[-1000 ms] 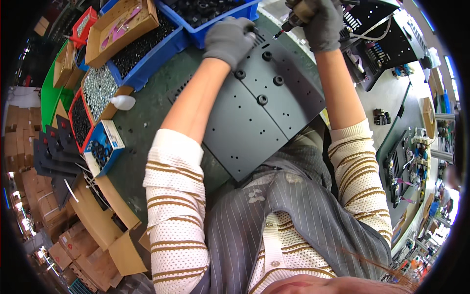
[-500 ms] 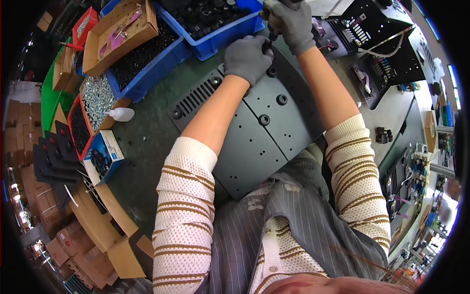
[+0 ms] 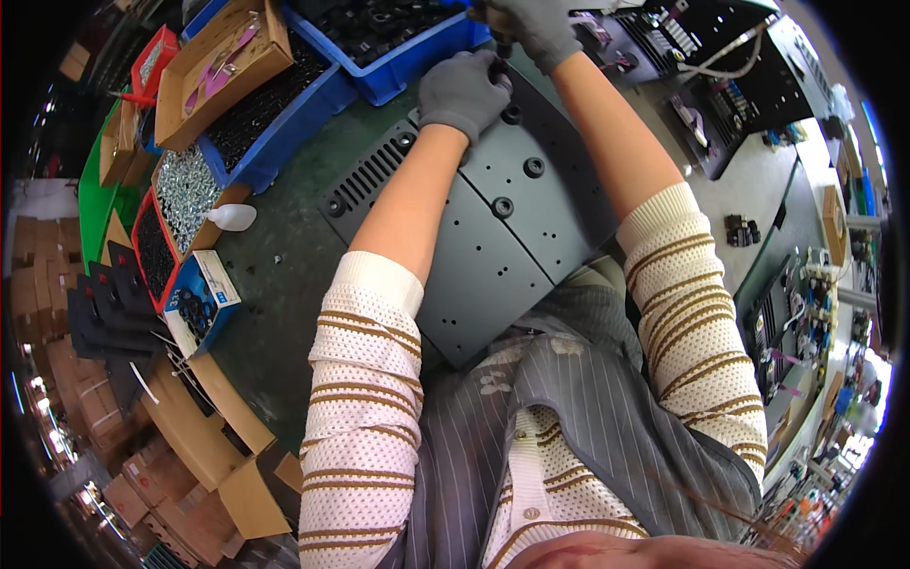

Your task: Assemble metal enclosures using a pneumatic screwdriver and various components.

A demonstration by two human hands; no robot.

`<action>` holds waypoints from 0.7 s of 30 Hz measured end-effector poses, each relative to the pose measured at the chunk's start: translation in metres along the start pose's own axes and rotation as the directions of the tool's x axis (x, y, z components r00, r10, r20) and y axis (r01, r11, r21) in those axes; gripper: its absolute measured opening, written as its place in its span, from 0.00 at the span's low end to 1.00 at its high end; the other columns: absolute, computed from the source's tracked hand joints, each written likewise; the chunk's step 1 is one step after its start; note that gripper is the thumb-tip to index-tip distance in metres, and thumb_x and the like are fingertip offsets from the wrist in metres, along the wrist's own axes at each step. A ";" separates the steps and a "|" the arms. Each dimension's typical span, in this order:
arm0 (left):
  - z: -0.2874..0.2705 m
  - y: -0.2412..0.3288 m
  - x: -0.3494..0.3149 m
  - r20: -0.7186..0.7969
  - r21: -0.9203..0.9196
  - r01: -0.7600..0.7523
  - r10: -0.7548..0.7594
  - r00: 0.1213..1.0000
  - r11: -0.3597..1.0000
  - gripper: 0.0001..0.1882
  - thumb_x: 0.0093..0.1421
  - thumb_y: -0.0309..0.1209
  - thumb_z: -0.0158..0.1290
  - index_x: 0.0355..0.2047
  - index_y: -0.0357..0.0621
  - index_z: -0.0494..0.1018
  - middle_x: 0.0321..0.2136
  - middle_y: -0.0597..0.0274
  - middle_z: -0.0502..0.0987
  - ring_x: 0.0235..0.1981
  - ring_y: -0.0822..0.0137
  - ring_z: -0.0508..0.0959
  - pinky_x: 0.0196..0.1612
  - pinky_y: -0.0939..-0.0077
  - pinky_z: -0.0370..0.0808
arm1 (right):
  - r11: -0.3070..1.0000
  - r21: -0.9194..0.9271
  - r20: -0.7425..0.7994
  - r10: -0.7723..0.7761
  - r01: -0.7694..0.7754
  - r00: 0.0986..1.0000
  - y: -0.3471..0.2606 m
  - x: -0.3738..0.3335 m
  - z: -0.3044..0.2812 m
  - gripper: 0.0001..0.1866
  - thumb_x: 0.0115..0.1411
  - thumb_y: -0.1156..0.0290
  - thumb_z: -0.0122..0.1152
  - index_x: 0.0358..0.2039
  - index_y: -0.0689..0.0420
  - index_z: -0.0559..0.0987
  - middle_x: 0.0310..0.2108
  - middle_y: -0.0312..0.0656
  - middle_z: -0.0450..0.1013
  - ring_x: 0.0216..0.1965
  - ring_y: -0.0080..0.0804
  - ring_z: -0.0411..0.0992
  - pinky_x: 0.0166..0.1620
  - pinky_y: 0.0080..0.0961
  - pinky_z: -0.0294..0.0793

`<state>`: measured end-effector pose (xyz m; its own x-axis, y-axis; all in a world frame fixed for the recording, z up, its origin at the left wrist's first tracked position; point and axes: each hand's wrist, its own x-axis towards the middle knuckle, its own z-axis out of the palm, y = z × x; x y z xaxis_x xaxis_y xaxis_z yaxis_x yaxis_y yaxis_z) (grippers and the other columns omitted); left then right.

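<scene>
A dark grey metal panel (image 3: 474,261) with drilled holes and a row of slots lies tilted on the bench, its near edge at my lap. Round black rubber feet (image 3: 534,168) sit on it. My left hand (image 3: 464,93), in a grey glove, rests at the panel's far edge, its fingertips pinched round a small dark piece that I cannot make out. Just beyond it, my gloved right hand (image 3: 536,30) is closed round a dark screwdriver at the top rim; most of the tool is hidden or cut off. Its tip points down beside my left fingertips.
Blue bins (image 3: 379,66) of black parts stand at the far left, with a cardboard tray (image 3: 223,76) on them. Silver screws (image 3: 185,194), a white bottle (image 3: 232,217) and a small blue box (image 3: 201,303) lie left. Black metal assemblies (image 3: 730,71) stand at the right.
The panel and both hands have shifted slightly up and left in view, along with much of the scene. Both hands keep their grip at the panel's far edge.
</scene>
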<state>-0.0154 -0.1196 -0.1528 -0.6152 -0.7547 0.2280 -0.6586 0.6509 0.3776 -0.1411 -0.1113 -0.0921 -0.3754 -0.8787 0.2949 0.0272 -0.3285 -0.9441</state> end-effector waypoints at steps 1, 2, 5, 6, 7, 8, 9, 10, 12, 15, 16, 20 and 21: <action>0.002 -0.001 0.000 0.009 0.002 -0.006 0.005 1.000 1.000 0.19 0.55 0.46 0.53 0.45 0.55 0.76 0.40 0.57 0.78 0.42 0.54 0.77 0.45 0.59 0.74 | 1.000 0.002 -0.002 0.004 -0.004 1.000 -0.002 0.001 -0.001 0.13 0.51 0.70 0.65 0.36 0.60 0.74 0.21 0.35 0.70 0.19 0.23 0.69 0.23 0.20 0.69; 0.003 -0.001 0.000 0.036 -0.018 -0.030 0.030 0.999 0.999 0.19 0.55 0.46 0.53 0.45 0.55 0.76 0.40 0.57 0.78 0.42 0.54 0.77 0.45 0.59 0.74 | 1.000 0.007 -0.002 0.006 -0.006 1.000 -0.001 0.002 0.001 0.15 0.51 0.70 0.65 0.38 0.60 0.74 0.21 0.35 0.70 0.18 0.23 0.69 0.22 0.20 0.68; 0.003 -0.004 0.002 0.030 -0.064 0.000 0.002 1.000 0.998 0.20 0.56 0.46 0.53 0.46 0.55 0.76 0.43 0.57 0.77 0.45 0.54 0.77 0.47 0.61 0.74 | 0.997 -0.060 -0.002 -0.039 0.039 0.999 -0.006 -0.003 -0.006 0.15 0.51 0.72 0.64 0.38 0.60 0.72 0.21 0.34 0.69 0.19 0.23 0.69 0.21 0.20 0.68; 0.001 -0.005 0.004 0.014 -0.079 -0.023 0.024 1.000 0.997 0.20 0.56 0.46 0.53 0.46 0.55 0.76 0.43 0.57 0.77 0.45 0.54 0.77 0.47 0.61 0.74 | 0.987 -0.109 -0.036 -0.122 0.117 0.992 -0.009 -0.007 -0.008 0.15 0.51 0.74 0.64 0.39 0.60 0.72 0.21 0.34 0.69 0.19 0.22 0.69 0.21 0.20 0.68; -0.003 -0.005 0.006 0.036 -0.109 -0.041 0.045 0.998 0.993 0.20 0.56 0.45 0.54 0.47 0.55 0.76 0.43 0.57 0.77 0.45 0.55 0.77 0.47 0.62 0.74 | 0.985 0.032 -0.101 -0.166 0.170 0.981 -0.010 -0.017 -0.014 0.15 0.52 0.75 0.61 0.40 0.61 0.70 0.21 0.36 0.69 0.19 0.24 0.69 0.21 0.20 0.67; -0.007 -0.006 0.006 0.094 -0.115 -0.017 0.028 0.995 0.993 0.20 0.56 0.45 0.54 0.47 0.55 0.76 0.43 0.56 0.77 0.45 0.55 0.77 0.48 0.63 0.74 | 0.958 0.166 -0.165 -0.209 0.236 0.964 -0.017 -0.031 -0.018 0.16 0.53 0.77 0.59 0.42 0.61 0.69 0.21 0.37 0.69 0.18 0.26 0.68 0.21 0.20 0.66; -0.015 -0.009 0.006 0.122 -0.204 -0.083 0.109 0.987 0.975 0.20 0.55 0.44 0.55 0.47 0.55 0.76 0.43 0.56 0.77 0.45 0.55 0.77 0.48 0.64 0.74 | 0.797 0.593 0.232 -0.307 0.115 0.923 -0.016 -0.040 -0.023 0.19 0.55 0.70 0.57 0.47 0.60 0.69 0.24 0.38 0.69 0.21 0.29 0.71 0.25 0.25 0.70; -0.025 -0.013 0.004 0.224 -0.230 -0.048 0.101 0.969 0.972 0.20 0.55 0.43 0.55 0.47 0.55 0.76 0.44 0.56 0.77 0.45 0.55 0.77 0.48 0.65 0.73 | 0.854 -0.170 0.189 -0.462 0.492 0.866 -0.028 -0.061 -0.035 0.23 0.56 0.65 0.55 0.51 0.61 0.67 0.35 0.42 0.71 0.34 0.37 0.70 0.37 0.35 0.69; -0.047 -0.021 -0.017 0.110 -0.463 -0.126 0.198 0.974 0.877 0.18 0.53 0.46 0.55 0.43 0.56 0.78 0.41 0.56 0.78 0.44 0.56 0.77 0.48 0.63 0.73 | 0.955 0.144 0.086 -0.273 0.259 0.958 -0.040 -0.105 -0.045 0.30 0.60 0.60 0.52 0.58 0.63 0.63 0.53 0.53 0.70 0.55 0.52 0.67 0.53 0.51 0.68; -0.087 -0.055 -0.090 -0.154 -0.207 -0.282 0.253 0.955 0.937 0.19 0.53 0.41 0.56 0.45 0.55 0.77 0.39 0.57 0.77 0.43 0.57 0.77 0.47 0.67 0.73 | 0.874 0.473 0.209 -0.237 0.113 0.949 -0.058 -0.158 -0.048 0.28 0.53 0.59 0.53 0.53 0.59 0.64 0.34 0.41 0.62 0.33 0.35 0.63 0.37 0.34 0.62; -0.103 -0.070 -0.118 -0.119 -0.134 -0.213 0.197 0.973 0.968 0.18 0.53 0.41 0.56 0.45 0.54 0.77 0.38 0.58 0.77 0.42 0.57 0.77 0.46 0.67 0.73 | 0.869 0.481 0.189 -0.229 0.113 0.955 -0.063 -0.175 -0.045 0.28 0.51 0.59 0.53 0.51 0.57 0.65 0.27 0.37 0.60 0.25 0.30 0.62 0.31 0.29 0.60; -0.162 -0.131 -0.196 -0.077 0.046 0.168 -0.164 0.983 0.985 0.16 0.55 0.36 0.56 0.44 0.51 0.77 0.38 0.60 0.78 0.40 0.58 0.78 0.45 0.67 0.74 | 0.842 0.528 0.242 -0.277 0.113 0.930 -0.074 -0.201 -0.026 0.26 0.49 0.61 0.55 0.48 0.55 0.64 0.26 0.36 0.60 0.25 0.30 0.62 0.33 0.30 0.61; -0.171 -0.142 -0.209 -0.058 0.150 0.263 -0.257 0.965 0.953 0.16 0.56 0.35 0.56 0.45 0.50 0.77 0.38 0.60 0.78 0.39 0.61 0.79 0.45 0.69 0.74 | 0.834 0.545 0.232 -0.248 0.086 0.941 -0.074 -0.204 -0.020 0.26 0.48 0.62 0.56 0.48 0.54 0.64 0.26 0.36 0.60 0.25 0.30 0.62 0.34 0.31 0.61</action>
<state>0.2811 -0.0686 -0.1010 -0.3990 -0.9000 0.1754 -0.8544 0.4343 0.2852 -0.0846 0.0993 -0.0856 -0.1453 -0.8255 0.5454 0.4952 -0.5379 -0.6823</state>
